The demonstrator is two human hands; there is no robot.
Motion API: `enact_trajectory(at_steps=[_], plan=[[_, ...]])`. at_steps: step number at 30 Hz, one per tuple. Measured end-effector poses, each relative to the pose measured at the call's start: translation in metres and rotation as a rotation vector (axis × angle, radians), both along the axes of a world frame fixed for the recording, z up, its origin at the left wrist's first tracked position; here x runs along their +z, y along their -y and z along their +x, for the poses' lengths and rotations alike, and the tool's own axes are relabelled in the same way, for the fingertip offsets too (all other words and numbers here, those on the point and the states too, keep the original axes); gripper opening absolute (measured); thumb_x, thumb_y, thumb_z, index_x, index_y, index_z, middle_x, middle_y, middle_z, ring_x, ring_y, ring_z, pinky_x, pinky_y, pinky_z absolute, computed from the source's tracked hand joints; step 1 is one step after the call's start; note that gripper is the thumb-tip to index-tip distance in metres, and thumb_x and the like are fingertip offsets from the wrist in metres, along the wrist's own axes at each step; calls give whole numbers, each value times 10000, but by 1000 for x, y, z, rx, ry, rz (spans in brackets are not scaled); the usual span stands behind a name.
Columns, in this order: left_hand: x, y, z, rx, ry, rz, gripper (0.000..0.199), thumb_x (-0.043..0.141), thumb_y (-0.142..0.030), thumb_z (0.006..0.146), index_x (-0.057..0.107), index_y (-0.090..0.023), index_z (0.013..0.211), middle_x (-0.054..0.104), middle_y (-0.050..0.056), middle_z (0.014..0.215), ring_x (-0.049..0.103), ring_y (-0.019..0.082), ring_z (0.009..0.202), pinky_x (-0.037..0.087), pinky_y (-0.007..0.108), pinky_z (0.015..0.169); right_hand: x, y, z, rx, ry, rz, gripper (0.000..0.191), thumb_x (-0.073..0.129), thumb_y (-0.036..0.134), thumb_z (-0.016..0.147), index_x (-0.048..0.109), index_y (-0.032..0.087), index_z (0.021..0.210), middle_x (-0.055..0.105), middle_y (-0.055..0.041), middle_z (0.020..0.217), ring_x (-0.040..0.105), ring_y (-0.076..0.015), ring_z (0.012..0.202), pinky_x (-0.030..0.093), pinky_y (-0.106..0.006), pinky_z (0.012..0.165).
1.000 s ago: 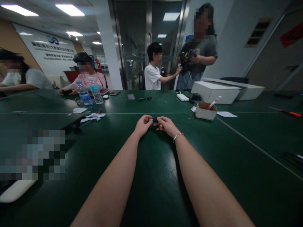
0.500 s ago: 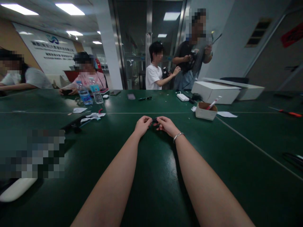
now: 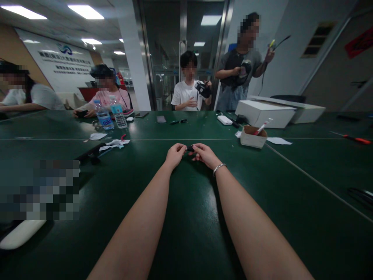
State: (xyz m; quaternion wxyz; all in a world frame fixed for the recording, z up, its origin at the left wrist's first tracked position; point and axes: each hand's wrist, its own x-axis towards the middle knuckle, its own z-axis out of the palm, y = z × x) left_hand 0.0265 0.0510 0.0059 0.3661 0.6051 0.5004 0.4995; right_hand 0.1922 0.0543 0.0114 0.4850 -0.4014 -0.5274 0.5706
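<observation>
Both my arms reach forward over the dark green table (image 3: 186, 217). My left hand (image 3: 175, 154) is closed, its thumb and fingertips pinching the left end of a small black object (image 3: 190, 148). From the other side my right hand (image 3: 204, 154) grips the same object between thumb and fingers, with a metal bangle (image 3: 219, 168) on the wrist. The object is too small and too covered by fingers to tell its kind. Both hands are just above the tabletop, fingertips nearly meeting.
Water bottles (image 3: 105, 116) and scraps of paper (image 3: 115, 144) are at the left. Ahead lie a black pen-like item (image 3: 178, 121) and a white adapter (image 3: 224, 119). A small open box (image 3: 253, 138), white boxes (image 3: 265, 114) and a screwdriver (image 3: 357, 139) are at the right. Several people are beyond the table.
My hands keep nearly the same place and hold; slightly more of the black object shows between them. Across the table, the seated person in white has turned forward, and the standing person's raised hand has shifted right.
</observation>
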Motion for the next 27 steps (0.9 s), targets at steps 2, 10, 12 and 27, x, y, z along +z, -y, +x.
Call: enact_trajectory(at_steps=[2, 10, 12, 27], plan=[[-1, -1, 0, 2, 18, 7, 223, 589, -344, 827, 649, -161, 940, 675, 62, 873, 594, 139, 717, 432, 218, 555, 0, 0, 0, -1, -3, 3, 120, 631, 242, 886, 587, 155, 956, 692, -7, 659, 461, -33, 357, 552, -195, 490], [-5, -5, 1, -18, 51, -3, 237, 592, -358, 833, 632, -156, 949, 661, 50, 818, 569, 118, 654, 414, 212, 540, 1, 0, 0, -5, 11, -5, 89, 592, 206, 905, 575, 156, 977, 688, -1, 650, 473, -36, 355, 536, -187, 473], [-5, -5, 2, -26, 56, -24, 248, 559, -366, 856, 626, -148, 952, 647, 41, 757, 549, 111, 607, 403, 214, 527, 0, 0, 0, -2, 9, -5, 88, 591, 203, 903, 574, 155, 976, 687, 1, 648, 470, -35, 353, 537, -189, 474], [-5, -5, 1, -31, 55, -14, 238, 518, -336, 869, 627, -161, 987, 636, 29, 737, 539, 108, 593, 399, 206, 520, 1, 1, 0, 23, 0, 6, 88, 602, 194, 890, 596, 161, 972, 683, 7, 658, 468, -31, 363, 555, -193, 491]])
